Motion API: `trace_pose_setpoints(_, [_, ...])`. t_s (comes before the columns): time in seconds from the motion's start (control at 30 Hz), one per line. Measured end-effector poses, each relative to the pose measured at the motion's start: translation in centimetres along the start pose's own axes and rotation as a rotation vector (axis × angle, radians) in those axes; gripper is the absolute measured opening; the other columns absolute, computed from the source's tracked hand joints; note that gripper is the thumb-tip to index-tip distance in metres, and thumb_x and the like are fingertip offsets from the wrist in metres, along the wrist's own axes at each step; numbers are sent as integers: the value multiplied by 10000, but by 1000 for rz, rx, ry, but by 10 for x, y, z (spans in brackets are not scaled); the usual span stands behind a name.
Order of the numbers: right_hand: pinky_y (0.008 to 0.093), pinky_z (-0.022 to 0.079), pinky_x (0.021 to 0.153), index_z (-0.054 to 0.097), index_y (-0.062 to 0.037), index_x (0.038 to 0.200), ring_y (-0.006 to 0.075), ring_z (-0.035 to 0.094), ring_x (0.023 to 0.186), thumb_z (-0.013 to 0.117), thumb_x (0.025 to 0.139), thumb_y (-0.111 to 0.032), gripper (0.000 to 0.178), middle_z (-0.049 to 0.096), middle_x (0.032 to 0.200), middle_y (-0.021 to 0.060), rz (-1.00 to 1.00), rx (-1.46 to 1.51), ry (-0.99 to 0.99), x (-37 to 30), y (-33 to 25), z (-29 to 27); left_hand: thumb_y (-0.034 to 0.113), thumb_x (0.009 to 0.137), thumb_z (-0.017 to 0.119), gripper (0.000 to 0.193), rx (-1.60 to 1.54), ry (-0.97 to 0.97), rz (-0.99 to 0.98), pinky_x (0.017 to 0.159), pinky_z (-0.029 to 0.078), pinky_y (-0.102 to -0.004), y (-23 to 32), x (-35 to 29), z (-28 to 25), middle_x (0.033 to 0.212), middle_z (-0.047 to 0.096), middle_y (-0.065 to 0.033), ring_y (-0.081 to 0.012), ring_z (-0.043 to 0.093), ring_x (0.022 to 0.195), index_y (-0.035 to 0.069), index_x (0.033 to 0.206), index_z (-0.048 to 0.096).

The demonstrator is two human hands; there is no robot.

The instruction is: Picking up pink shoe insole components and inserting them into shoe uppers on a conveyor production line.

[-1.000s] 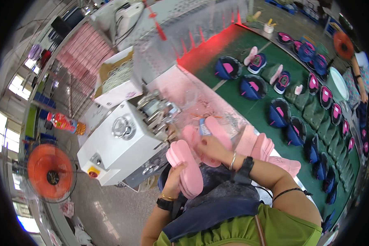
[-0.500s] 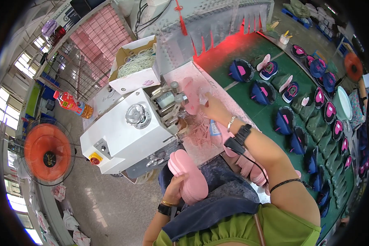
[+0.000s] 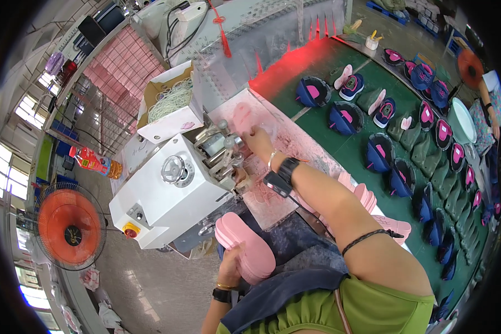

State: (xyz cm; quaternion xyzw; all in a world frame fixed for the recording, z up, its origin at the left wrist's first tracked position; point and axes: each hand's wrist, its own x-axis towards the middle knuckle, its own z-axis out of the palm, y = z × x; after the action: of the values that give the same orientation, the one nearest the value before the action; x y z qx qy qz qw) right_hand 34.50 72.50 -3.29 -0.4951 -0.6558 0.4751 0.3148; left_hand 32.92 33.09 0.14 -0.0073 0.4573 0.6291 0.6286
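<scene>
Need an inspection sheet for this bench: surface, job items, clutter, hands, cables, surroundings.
Surface: worktop coated with pink dust.
Job's things: pink insole stack, lone pink insole, white machine.
Clutter: pink scraps beside machine; drink bottle left of it.
Hands: left hand gripping the stack; right hand near the lone insole, contact unclear.
Cables: black cable below right forearm.
Surroundings: green conveyor with shoes, orange fan, co-worker's arm.
</scene>
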Motion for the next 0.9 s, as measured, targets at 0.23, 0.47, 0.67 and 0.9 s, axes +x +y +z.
trace_pose_setpoints(0.23, [325,528,440,519,53,1027,277,708,578,501,1009,-208,262,667,824,182,47,389,281,-14,-4,-134,147,957,616,345,179,1,184,951,516,-382,-24,26,-61,1154,657,-86,-234,644,1067,17,1271,558])
trace_pose_setpoints(0.47, [421,565,539,429,-17,1133,321,702,631,613,875,-113,331,665,828,217,135,-259,971,-82,184,-434,213,924,570,384,45,-81,-125,942,521,-429,-13,42,14,1137,654,-142,-290,645,1053,0,1242,546])
trace_pose_setpoints(0.67, [496,517,886,604,13,1125,464,658,976,597,797,-85,342,678,972,311,332,-435,1057,-95,262,-512,304,936,523,410,95,-32,-96,919,525,-445,-9,14,64,1120,662,-145,-302,649,1035,7,1215,571])
trace_pose_setpoints(0.9, [421,535,897,685,4,1111,410,683,990,602,778,-51,348,694,1029,287,10,-322,1026,-55,202,-441,380,968,512,492,226,37,-108,964,501,-448,-11,13,69,1205,623,-149,-309,617,1100,9,1292,527])
